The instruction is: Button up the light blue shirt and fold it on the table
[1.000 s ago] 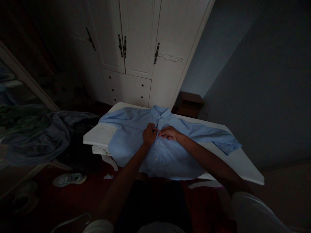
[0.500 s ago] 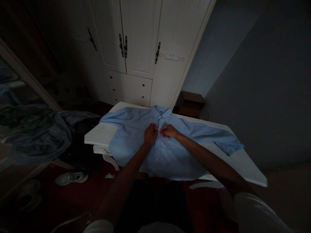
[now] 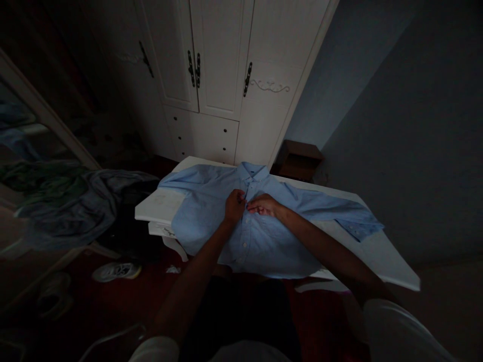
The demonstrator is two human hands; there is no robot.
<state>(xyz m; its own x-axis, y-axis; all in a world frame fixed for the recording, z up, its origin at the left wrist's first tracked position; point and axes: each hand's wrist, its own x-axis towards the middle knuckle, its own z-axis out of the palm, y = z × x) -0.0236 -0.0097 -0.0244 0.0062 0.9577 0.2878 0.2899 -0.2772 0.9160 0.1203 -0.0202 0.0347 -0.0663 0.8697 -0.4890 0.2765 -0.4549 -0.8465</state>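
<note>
A light blue button-up shirt (image 3: 211, 221) lies front up on a white table (image 3: 160, 203), collar at the far side and both sleeves spread outward. My left hand (image 3: 234, 207) and my right hand (image 3: 264, 204) meet at the shirt's front placket, just below the collar. Both hands are closed in a pinch on the fabric at the button line. Small white buttons run down the placket toward me.
A white wardrobe (image 3: 222, 75) with dark handles and drawers stands behind the table. A brown stool or box (image 3: 300, 158) sits at its right. Heaped dark clothes (image 3: 71, 201) lie to the left, with a white shoe (image 3: 116, 270) on the red floor.
Both hands stay pinched at the same spot on the placket. The view has drifted slightly, so everything sits a little further right in the picture.
</note>
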